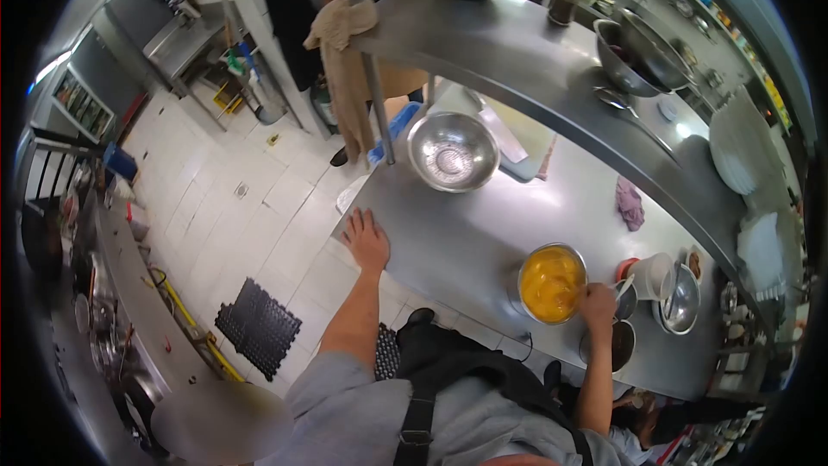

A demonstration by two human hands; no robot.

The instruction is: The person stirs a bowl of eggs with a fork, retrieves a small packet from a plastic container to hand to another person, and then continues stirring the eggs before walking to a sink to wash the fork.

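Observation:
My left hand (366,242) lies flat with fingers spread on the corner of the steel table (431,233), holding nothing. On the right, my right hand (597,306) is closed at the rim of a metal bowl (521,300) of yellow-orange liquid (550,280). It grips a stirring utensil that reaches into the liquid; its kind is blurred and mostly hidden. The liquid's surface is streaked with swirls. Close beside that hand stand a pot of dark content (619,347), a white tub (653,276) and another metal bowl (680,300).
An empty steel bowl (453,152) stands before a cutting board (536,142) with a broad knife (503,134). A purple cloth (630,204) lies farther right. Above the table runs a steel shelf (517,52) with bowls and a spoon (638,121). A black mat (259,328) covers some floor tiles.

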